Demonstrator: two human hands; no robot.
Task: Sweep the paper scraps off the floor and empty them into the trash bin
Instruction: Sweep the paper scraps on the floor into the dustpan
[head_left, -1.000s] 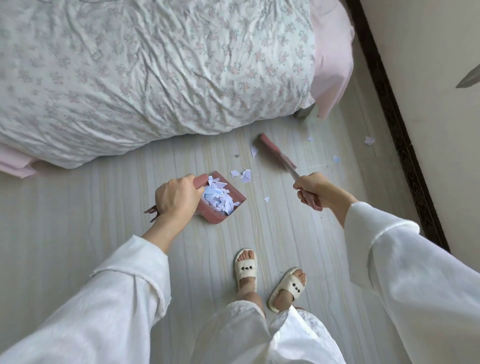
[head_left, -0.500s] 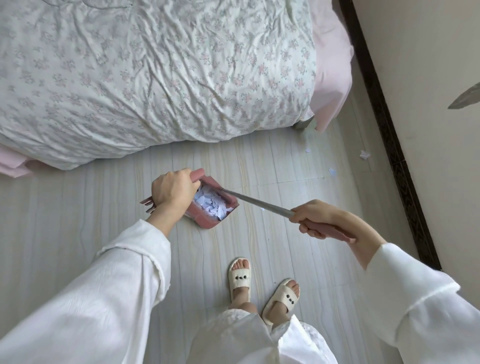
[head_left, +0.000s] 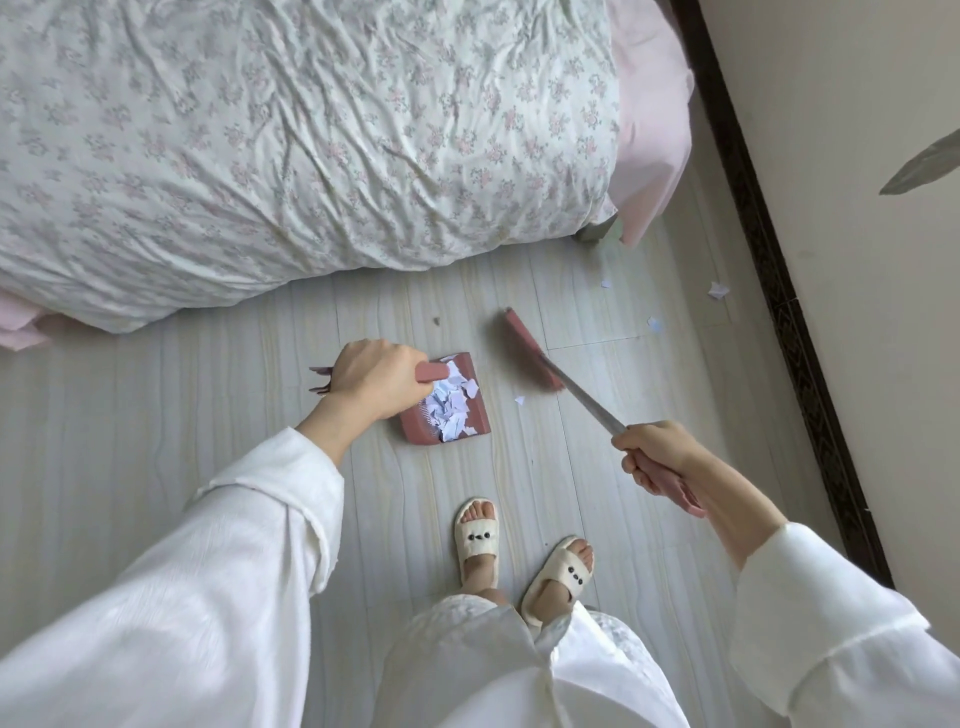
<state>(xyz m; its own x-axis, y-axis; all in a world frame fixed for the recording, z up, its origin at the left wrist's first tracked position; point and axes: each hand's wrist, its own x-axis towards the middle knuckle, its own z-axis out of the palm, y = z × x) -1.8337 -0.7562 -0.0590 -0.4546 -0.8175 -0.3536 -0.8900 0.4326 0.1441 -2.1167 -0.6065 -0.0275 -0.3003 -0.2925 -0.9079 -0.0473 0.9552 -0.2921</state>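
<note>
A pink dustpan (head_left: 478, 423) stands on the pale floor, filled with white paper scraps (head_left: 451, 410). My left hand (head_left: 376, 379) grips its pink handle from above. My right hand (head_left: 657, 460) grips the handle of a broom (head_left: 587, 400), whose pink head (head_left: 532, 353) lies to the right of the dustpan, apart from it. One small scrap (head_left: 519, 400) lies between the broom head and the pan. More loose scraps (head_left: 654, 325) lie farther right, one scrap (head_left: 718, 291) close to the dark baseboard. No trash bin is in view.
A bed with a floral quilt (head_left: 311, 135) and pink sheet (head_left: 654, 130) fills the top. A dark baseboard (head_left: 779, 291) and wall run along the right. My feet in cream slippers (head_left: 478, 535) stand below the dustpan.
The broom head, which was at the dustpan's mouth half a second ago, has swung out to the right. The dustpan has stayed put in my left hand's grip.
</note>
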